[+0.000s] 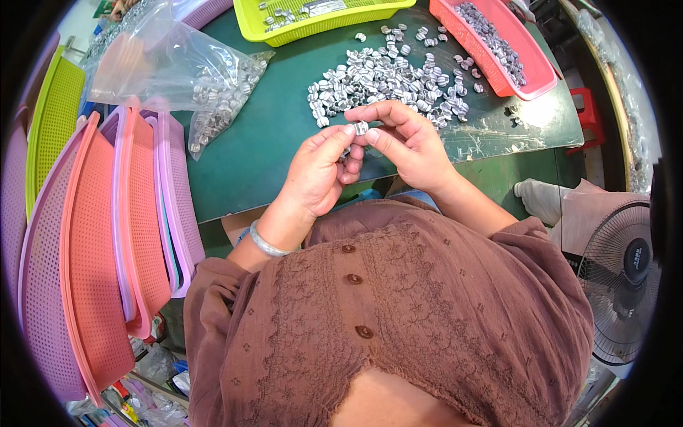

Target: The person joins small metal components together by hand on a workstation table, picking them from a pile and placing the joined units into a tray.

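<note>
In front of my chest, my left hand (318,171) and my right hand (415,147) meet over the table's near edge. Between their thumbs and fingertips they pinch a small silvery, ridged metal piece (361,128). More silvery metal shows under the curled fingers of my left hand, partly hidden. Just beyond my hands, a loose pile of similar small curved pieces (377,82) spreads over the green tabletop (284,92).
A pink basket (525,85) of such pieces stands far right, and a lime-green basket (348,20) at the back holds some. To the left, a clear plastic bag (220,99) contains more. Stacked perforated baskets (92,249) crowd my left; a fan (619,277) stands right.
</note>
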The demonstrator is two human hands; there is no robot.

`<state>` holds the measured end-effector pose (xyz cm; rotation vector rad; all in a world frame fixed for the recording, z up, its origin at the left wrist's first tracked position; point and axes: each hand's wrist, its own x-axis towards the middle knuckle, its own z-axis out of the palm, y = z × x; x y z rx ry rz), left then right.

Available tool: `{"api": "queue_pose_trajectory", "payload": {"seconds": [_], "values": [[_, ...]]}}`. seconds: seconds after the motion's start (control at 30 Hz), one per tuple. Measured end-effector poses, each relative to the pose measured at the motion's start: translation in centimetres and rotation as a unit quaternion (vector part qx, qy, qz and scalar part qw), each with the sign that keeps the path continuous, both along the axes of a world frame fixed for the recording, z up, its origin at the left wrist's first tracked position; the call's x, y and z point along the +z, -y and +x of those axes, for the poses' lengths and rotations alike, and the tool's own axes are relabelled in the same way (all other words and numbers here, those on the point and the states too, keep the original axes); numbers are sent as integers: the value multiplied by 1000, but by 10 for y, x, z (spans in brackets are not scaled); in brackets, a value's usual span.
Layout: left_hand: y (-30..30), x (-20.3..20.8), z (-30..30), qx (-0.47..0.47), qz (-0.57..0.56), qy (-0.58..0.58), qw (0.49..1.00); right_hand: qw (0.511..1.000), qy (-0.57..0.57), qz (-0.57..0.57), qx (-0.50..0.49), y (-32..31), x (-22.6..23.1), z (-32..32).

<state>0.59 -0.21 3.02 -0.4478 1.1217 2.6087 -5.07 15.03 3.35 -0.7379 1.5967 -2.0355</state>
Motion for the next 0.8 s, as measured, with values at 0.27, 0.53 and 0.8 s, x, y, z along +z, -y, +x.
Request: {"api": "queue_pose_trajectory", "payload": {"seconds": [0.27,0.53,0.8], "values": [[4,-6,0,-18,-2,-25,1000,998,-47,22,-22,-2,-5,-1],[0,-6,1,-2,-70,-23,997,996,-77,43,-31,-5,-6,-2],[1,-8,1,-1,-70,-23,997,992,-103,62,-32,-6,-7,-2]]}}
